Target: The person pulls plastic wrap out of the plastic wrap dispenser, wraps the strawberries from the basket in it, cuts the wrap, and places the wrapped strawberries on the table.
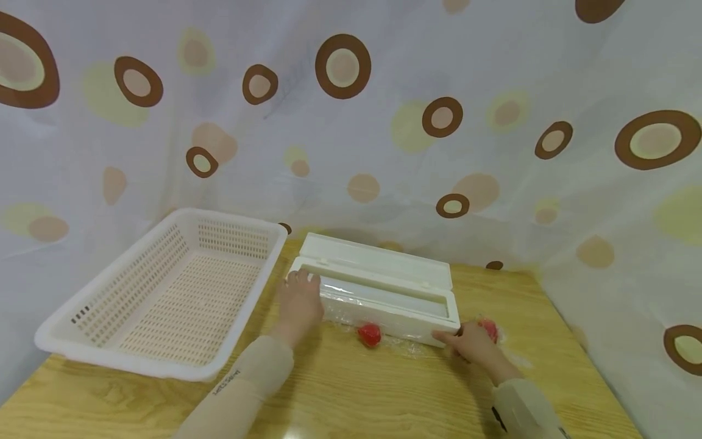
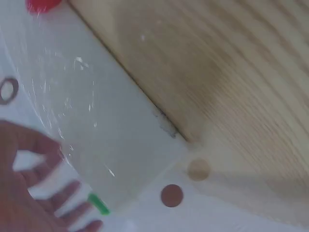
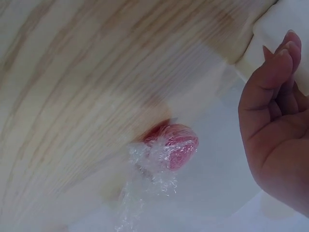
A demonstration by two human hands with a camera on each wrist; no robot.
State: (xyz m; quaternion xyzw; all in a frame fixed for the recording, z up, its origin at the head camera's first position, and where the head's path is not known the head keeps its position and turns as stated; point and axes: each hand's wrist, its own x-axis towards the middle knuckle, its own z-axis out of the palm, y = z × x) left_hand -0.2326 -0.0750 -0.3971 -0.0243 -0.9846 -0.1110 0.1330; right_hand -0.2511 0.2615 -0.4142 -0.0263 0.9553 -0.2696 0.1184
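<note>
A long white cling film box [image 1: 389, 314] lies on the table with its lid raised and a film roll [image 1: 378, 296] inside. Clear film hangs over its front face, towards a small red round thing [image 1: 370, 335] before the box. At the box's left end is my left hand [image 1: 300, 305]; in the left wrist view its fingers [image 2: 41, 169] are spread, one touching the film by the edge. My right hand [image 1: 474, 344] grips the box's right front corner, thumb along the front. Beside that hand lies a second red round thing [image 3: 176, 145], wrapped in crumpled film.
A large white plastic basket [image 1: 214, 366] with slotted walls stands on the left of the wooden table [image 1: 373, 396]. Behind the table and along its right side hangs a pale sheet [image 1: 351, 152] with brown and yellow spots. The raised lid [image 1: 378, 259] leans back near it.
</note>
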